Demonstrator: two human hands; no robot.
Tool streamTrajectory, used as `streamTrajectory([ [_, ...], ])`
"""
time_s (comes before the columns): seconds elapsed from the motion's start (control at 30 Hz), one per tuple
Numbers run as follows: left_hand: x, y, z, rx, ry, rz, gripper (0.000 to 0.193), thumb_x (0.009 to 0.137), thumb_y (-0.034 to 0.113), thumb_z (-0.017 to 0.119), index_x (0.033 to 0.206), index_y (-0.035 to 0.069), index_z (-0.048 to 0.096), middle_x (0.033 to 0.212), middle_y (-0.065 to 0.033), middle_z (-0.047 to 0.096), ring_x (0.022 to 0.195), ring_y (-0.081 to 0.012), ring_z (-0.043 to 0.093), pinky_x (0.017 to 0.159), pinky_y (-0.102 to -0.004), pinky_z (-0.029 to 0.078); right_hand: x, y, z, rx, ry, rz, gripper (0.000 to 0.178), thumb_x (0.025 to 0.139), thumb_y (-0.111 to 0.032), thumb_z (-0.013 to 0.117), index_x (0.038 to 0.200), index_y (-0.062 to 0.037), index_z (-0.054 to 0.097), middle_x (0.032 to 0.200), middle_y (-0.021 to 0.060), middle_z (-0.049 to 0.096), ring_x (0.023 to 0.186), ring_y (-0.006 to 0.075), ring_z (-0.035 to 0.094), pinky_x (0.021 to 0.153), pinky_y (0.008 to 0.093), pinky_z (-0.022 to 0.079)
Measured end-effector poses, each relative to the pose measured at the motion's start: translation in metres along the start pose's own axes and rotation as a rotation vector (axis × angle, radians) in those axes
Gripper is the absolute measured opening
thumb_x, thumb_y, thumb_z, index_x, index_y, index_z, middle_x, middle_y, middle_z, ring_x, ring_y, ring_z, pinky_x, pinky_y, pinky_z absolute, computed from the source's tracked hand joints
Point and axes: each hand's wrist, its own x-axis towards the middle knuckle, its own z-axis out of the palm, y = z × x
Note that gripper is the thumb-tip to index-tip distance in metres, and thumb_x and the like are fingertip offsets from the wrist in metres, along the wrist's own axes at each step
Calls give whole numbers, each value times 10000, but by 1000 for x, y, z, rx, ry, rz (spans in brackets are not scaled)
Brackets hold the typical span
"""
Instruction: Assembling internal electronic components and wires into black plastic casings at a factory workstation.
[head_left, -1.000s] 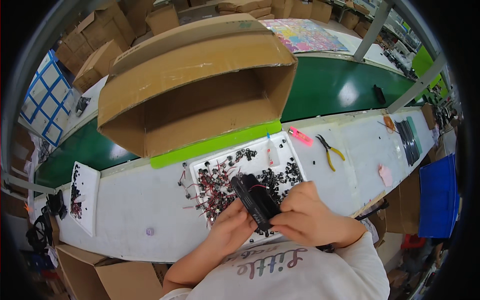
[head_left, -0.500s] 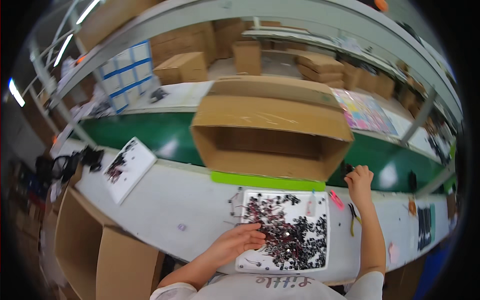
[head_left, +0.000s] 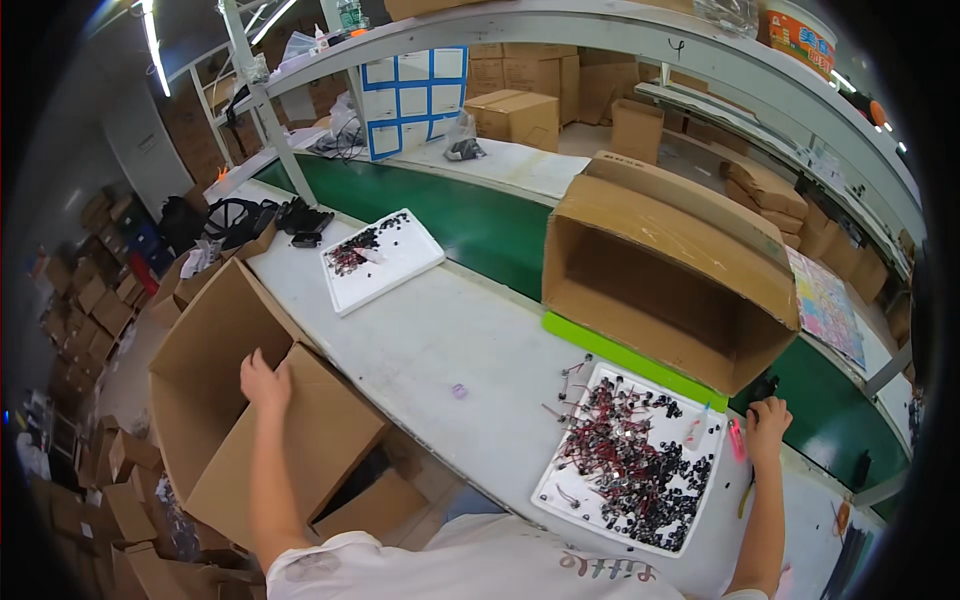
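Note:
On the left, my left hand is raised over a large open cardboard carton, beside its folded flap. Its fingers and thumb stand apart and nothing shows between them. My right hand is at the far edge of the table, right of the white foam tray. Its fingers curl closed beside a small dark object; what lies inside them is hidden. Several small black parts with red wires are heaped in the tray, along with a small clear bottle. A pink cutter lies by my right hand.
A big empty carton lies on its side behind the tray, above a bright green strip. A green conveyor belt runs along the back. Another foam tray of parts sits at left. A purple piece lies mid-table.
The view has swung left. My left hand has left the parts tray and moved left to the open carton. My right hand stays near the table's far edge, fingers still bent.

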Motion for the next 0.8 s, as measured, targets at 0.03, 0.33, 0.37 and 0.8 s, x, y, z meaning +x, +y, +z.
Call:
streamTrajectory([
  [0.03,2,-12,-10,81,-97,-114,627,810,408,574,1240,-30,446,1226,-234,474,1140,-373,452,947,-425,370,-2,-3,-2,5,0,-3,135,688,-54,631,815,-60,585,866,81,508,893,269,475,787,399,336],
  [0.33,31,-14,-48,29,-1078,135,463,657,364,705,946,5,663,930,-187,647,863,-301,620,778,-359,476,-22,-39,-19,24,40,-22,115,712,-45,601,815,-77,565,871,65,507,895,254,481,813,384,324],
  [0.37,30,-16,-47,30,-1080,118,463,657,364,705,946,5,663,930,-187,647,863,-301,620,778,-359,476,-21,-46,-19,34,39,-33,106,726,-44,589,825,-73,566,882,69,510,903,255,481,823,388,324],
  [0.8,5,-46,-27,-125,-767,91,364,634,253,720,914,28,661,916,-184,640,876,-312,611,780,-387,478,-12,-132,-64,40,14,-191,99,781,-51,570,879,-49,565,926,88,528,951,266,490,846,368,324],
])
